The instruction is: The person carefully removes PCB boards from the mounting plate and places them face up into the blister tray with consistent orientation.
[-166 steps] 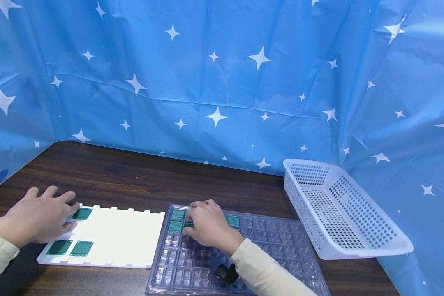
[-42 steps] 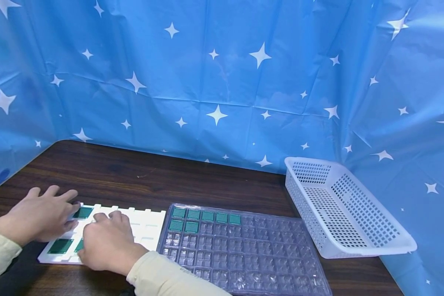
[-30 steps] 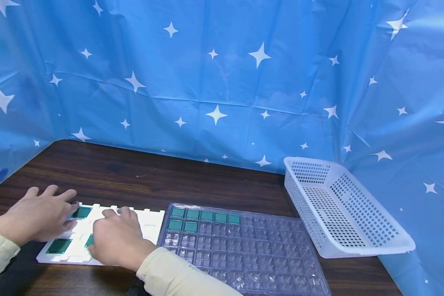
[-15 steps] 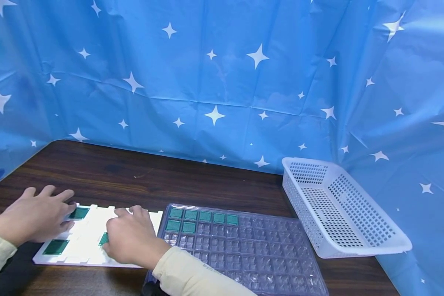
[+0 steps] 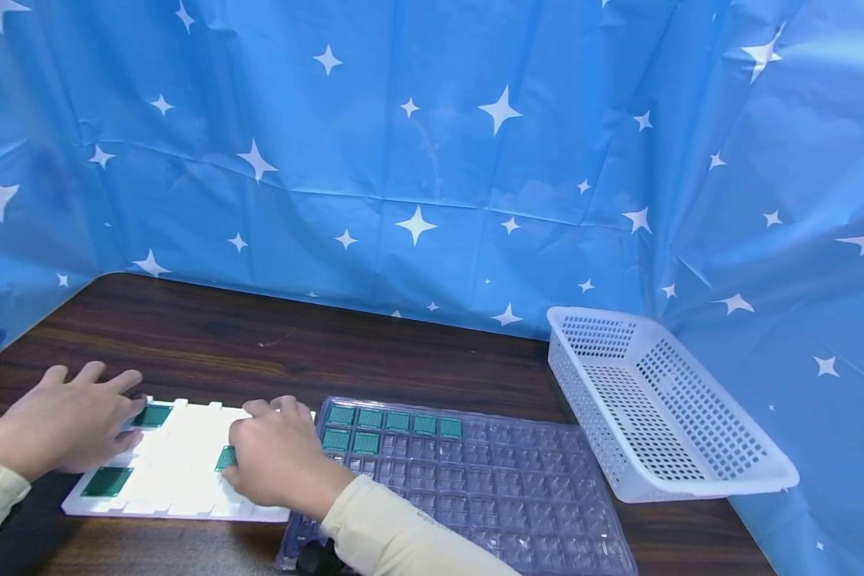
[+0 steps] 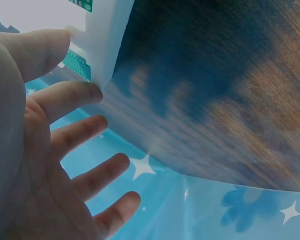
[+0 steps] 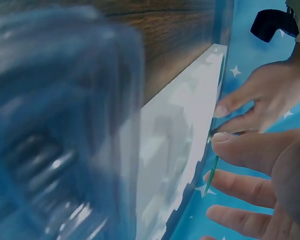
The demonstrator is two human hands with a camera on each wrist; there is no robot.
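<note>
My right hand [image 5: 281, 456] pinches a small green circuit board [image 5: 226, 458] between thumb and forefinger, over the right half of a white slotted plate [image 5: 187, 456]. The right wrist view shows the held board [image 7: 213, 172] edge-on, standing clear of the plate. My left hand [image 5: 72, 424] has its fingers spread; thumb and forefinger rest at the plate's left end. Two other green boards lie on the plate, a far one [image 5: 153, 415] by the left fingertips and a near one [image 5: 106, 482]. To the right, a clear plastic tray [image 5: 504, 480] of small pockets holds several green boards [image 5: 398, 422].
A white perforated basket [image 5: 670, 416] stands at the right, behind the tray. Dark wood tabletop [image 5: 274, 352] stretches behind the plate and tray. A blue star-patterned curtain [image 5: 374, 160] closes off the back and sides.
My right hand left a circuit board in the tray's second row, took another off the plate's near row, and has moved right with it. The left hand has stayed put.
</note>
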